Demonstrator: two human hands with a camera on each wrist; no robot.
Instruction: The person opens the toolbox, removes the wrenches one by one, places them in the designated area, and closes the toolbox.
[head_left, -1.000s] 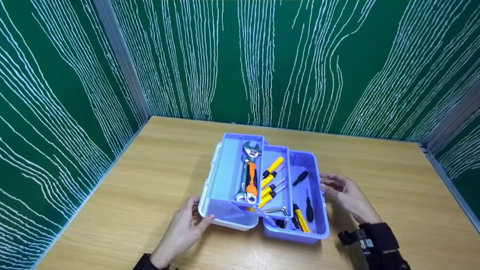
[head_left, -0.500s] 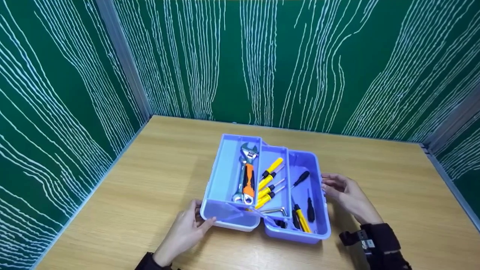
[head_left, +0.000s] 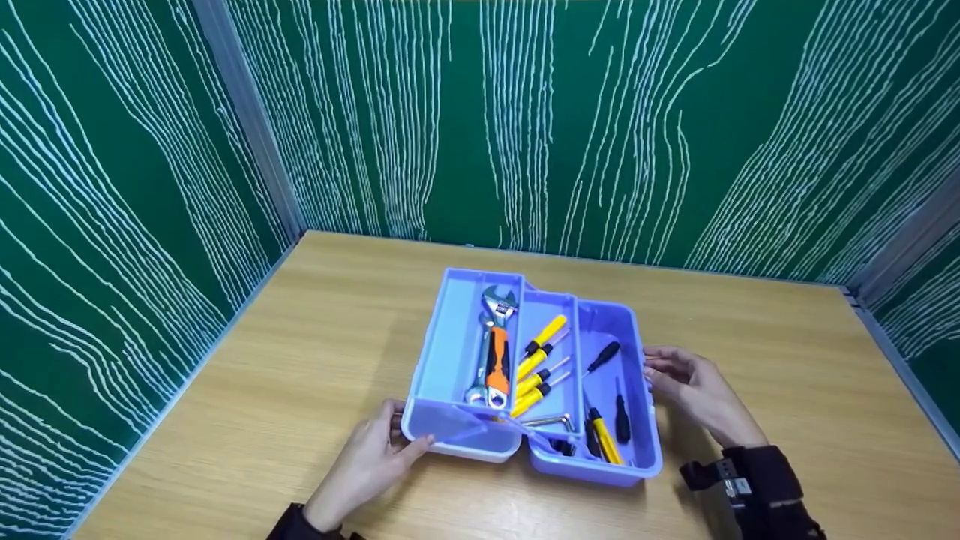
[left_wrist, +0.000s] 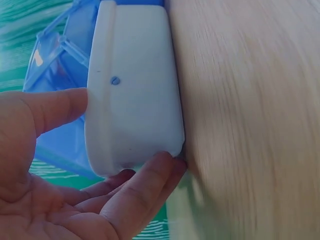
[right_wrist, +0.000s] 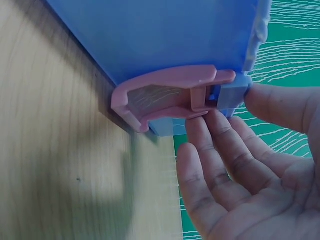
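Open purple plastic toolbox (head_left: 585, 471) w/ stepped trays sits on light wood-grain table (head_left: 337, 315), btwn both hands. L hand (head_left: 373, 457) grips the near L corner of its whitish plastic lid (left_wrist: 142, 85): thumb at rim, fingers bent round the outer end, gap btwn. R hand (head_left: 697, 394) is at the opp. side, lightly pinching: thumb on small blue plastic latch (right_wrist: 234, 95), fingertips vs. pink plastic handle (right_wrist: 165, 78), one finger apart. Orange-&-black-handled adj. wrench (head_left: 498, 360) lies in L tray; yellow-handled screwdrivers (head_left: 533, 361) in mid tray.
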